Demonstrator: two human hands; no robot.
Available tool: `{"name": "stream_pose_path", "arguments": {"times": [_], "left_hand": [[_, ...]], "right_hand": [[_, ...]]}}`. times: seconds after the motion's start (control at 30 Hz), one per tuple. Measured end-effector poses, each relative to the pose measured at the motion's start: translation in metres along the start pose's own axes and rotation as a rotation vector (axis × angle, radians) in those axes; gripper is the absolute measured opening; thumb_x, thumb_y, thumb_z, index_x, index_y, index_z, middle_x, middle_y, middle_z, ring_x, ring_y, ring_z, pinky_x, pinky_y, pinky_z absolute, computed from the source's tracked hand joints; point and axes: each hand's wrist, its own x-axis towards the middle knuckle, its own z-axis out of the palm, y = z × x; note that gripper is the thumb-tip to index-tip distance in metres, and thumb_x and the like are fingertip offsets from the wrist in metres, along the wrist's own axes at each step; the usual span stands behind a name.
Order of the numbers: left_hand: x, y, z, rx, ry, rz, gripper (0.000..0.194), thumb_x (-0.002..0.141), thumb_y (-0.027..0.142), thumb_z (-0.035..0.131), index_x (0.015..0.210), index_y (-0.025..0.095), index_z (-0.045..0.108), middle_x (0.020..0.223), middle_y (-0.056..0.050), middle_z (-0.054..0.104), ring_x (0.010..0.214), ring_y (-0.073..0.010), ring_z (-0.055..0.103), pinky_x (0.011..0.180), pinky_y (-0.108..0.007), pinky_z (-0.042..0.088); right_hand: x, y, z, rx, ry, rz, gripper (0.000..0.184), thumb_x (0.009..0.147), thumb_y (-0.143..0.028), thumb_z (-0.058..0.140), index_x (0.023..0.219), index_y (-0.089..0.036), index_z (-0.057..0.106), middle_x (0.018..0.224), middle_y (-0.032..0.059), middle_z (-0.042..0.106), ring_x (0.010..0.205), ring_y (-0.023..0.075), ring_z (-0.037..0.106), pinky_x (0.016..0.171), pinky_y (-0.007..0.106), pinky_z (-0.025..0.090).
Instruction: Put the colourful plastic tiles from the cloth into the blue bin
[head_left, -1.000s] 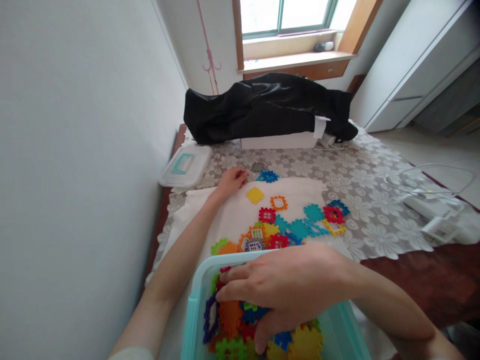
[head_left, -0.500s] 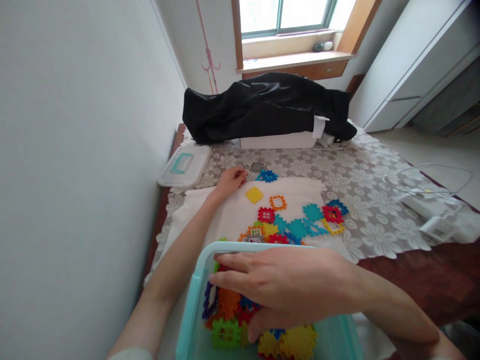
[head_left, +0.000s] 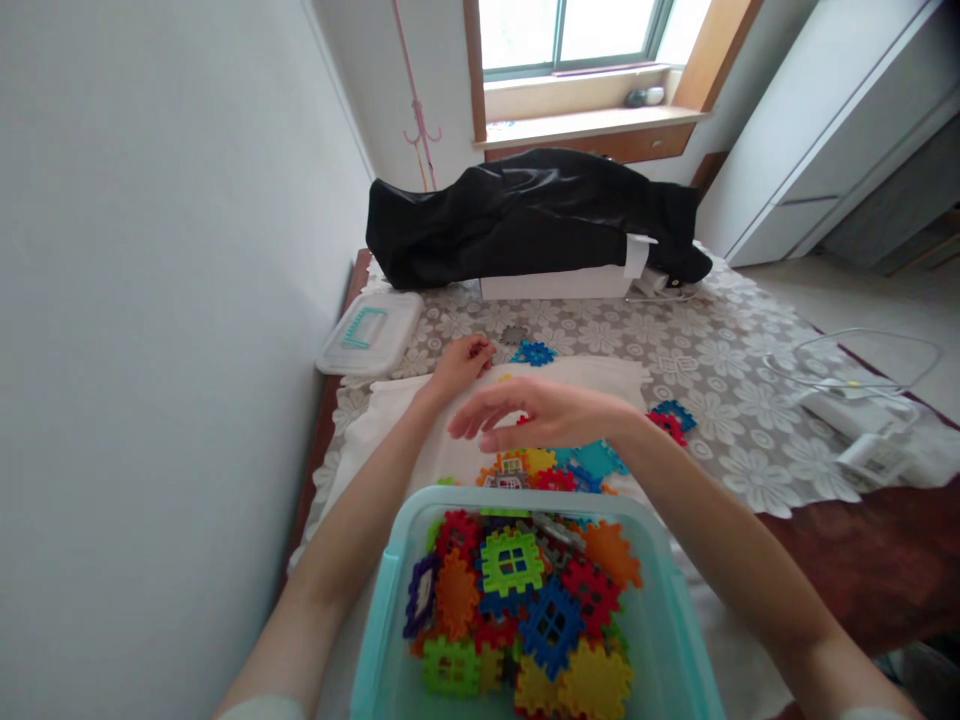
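My left hand [head_left: 465,362] rests on the table at the cloth's far edge, its fingers curled in with nothing visible in them. Close to its fingertips are a grey tile [head_left: 514,335] and blue notched tiles [head_left: 535,353]. Above the loose plastic building tiles hangs my right hand [head_left: 544,412], fingers stretched out and holding nothing. It hides part of the pile. Yellow, red and teal tiles [head_left: 596,458] show around and below it. Nearest me stands a turquoise box [head_left: 382,600] with many-coloured tiles in it; a green window tile [head_left: 511,562] lies on top.
A clear lid [head_left: 373,333] with a turquoise handle lies by the left wall. A black cover [head_left: 532,215] drapes over a white box at the back. White adapters and a cable [head_left: 874,420] lie at the right edge. A white cloth [head_left: 397,420] is under the tiles.
My right hand has moved from over the box, forward and up to above the loose tiles, uncovering the box's contents. My left hand has stayed where it was.
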Motion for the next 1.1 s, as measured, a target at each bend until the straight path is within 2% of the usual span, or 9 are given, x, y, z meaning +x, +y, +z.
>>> {"name": "stream_pose_path", "arguments": {"times": [0.1,0.2,0.37,0.43,0.53,0.67,0.8,0.93,1.1], "left_hand": [[0.000,0.000,-0.001,-0.015,-0.014,-0.015,0.030,0.102,0.047,0.062,0.102,0.018,0.071,0.078,-0.002,0.070,0.061,-0.0148,0.057,0.061,-0.028,0.045],[0.001,0.001,-0.002,-0.032,-0.020,-0.021,0.028,0.102,0.045,0.062,0.101,0.018,0.070,0.078,-0.003,0.071,0.058,-0.0136,0.054,0.060,-0.027,0.043],[0.002,0.001,-0.003,-0.043,-0.036,-0.039,0.025,0.104,0.041,0.061,0.099,0.018,0.068,0.077,-0.002,0.070,0.058,-0.0128,0.054,0.060,-0.026,0.042],[0.002,0.000,-0.002,-0.056,-0.036,-0.036,0.023,0.105,0.039,0.061,0.099,0.018,0.068,0.076,-0.001,0.070,0.058,-0.0126,0.054,0.061,-0.025,0.043],[0.001,-0.001,-0.003,-0.037,-0.031,-0.009,0.023,0.106,0.039,0.062,0.099,0.018,0.069,0.076,-0.001,0.070,0.059,-0.0129,0.056,0.063,-0.025,0.044],[-0.002,0.000,-0.002,-0.030,-0.032,-0.013,0.024,0.107,0.038,0.061,0.102,0.017,0.070,0.077,-0.002,0.071,0.060,-0.0133,0.058,0.063,-0.026,0.044],[-0.002,0.000,-0.001,-0.054,-0.036,0.005,0.024,0.107,0.039,0.061,0.101,0.017,0.070,0.076,-0.001,0.070,0.059,-0.0130,0.056,0.062,-0.026,0.043],[-0.002,0.001,-0.002,-0.038,-0.030,0.022,0.025,0.107,0.039,0.061,0.099,0.017,0.069,0.076,-0.001,0.071,0.059,-0.0128,0.057,0.063,-0.026,0.043],[0.000,0.000,-0.002,-0.035,-0.039,0.009,0.026,0.107,0.040,0.061,0.099,0.017,0.069,0.077,-0.002,0.071,0.059,-0.0129,0.056,0.062,-0.027,0.043]], "right_hand": [[0.005,0.044,-0.004,-0.151,0.042,0.191,0.040,0.108,-0.041,0.072,0.139,-0.016,0.076,0.139,0.0129,0.078,0.124,0.0201,0.075,0.108,0.034,0.060],[0.008,0.069,0.003,-0.345,-0.060,0.289,0.048,0.100,-0.037,0.082,0.144,-0.018,0.078,0.150,0.0152,0.073,0.138,0.0288,0.070,0.125,0.046,0.053],[0.002,0.073,0.018,-0.453,-0.227,0.250,0.036,0.098,-0.044,0.086,0.127,-0.023,0.089,0.167,0.0144,0.062,0.167,0.0366,0.046,0.137,0.051,0.043],[-0.006,0.072,0.023,-0.479,-0.225,0.275,0.042,0.098,-0.047,0.086,0.132,-0.023,0.087,0.174,0.0138,0.054,0.173,0.0392,0.035,0.140,0.056,0.038],[-0.023,0.075,0.035,-0.526,-0.160,0.297,0.052,0.096,-0.047,0.088,0.143,-0.024,0.081,0.181,0.0120,0.044,0.175,0.0392,0.028,0.144,0.060,0.028],[-0.049,0.092,0.055,-0.650,0.012,0.216,0.057,0.101,-0.049,0.083,0.149,-0.020,0.074,0.176,0.0151,0.051,0.171,0.0354,0.039,0.145,0.063,0.024],[-0.063,0.112,0.072,-0.728,0.154,0.118,0.053,0.109,-0.054,0.072,0.150,-0.020,0.072,0.163,0.0163,0.065,0.161,0.0336,0.054,0.140,0.063,0.035],[-0.064,0.124,0.081,-0.810,0.254,0.027,0.047,0.114,-0.055,0.063,0.141,-0.019,0.075,0.143,0.0155,0.077,0.139,0.0309,0.070,0.121,0.053,0.056],[-0.063,0.126,0.086,-0.901,0.265,0.036,0.042,0.114,-0.049,0.063,0.144,-0.021,0.072,0.128,0.0128,0.080,0.120,0.0286,0.071,0.106,0.046,0.058]]}}
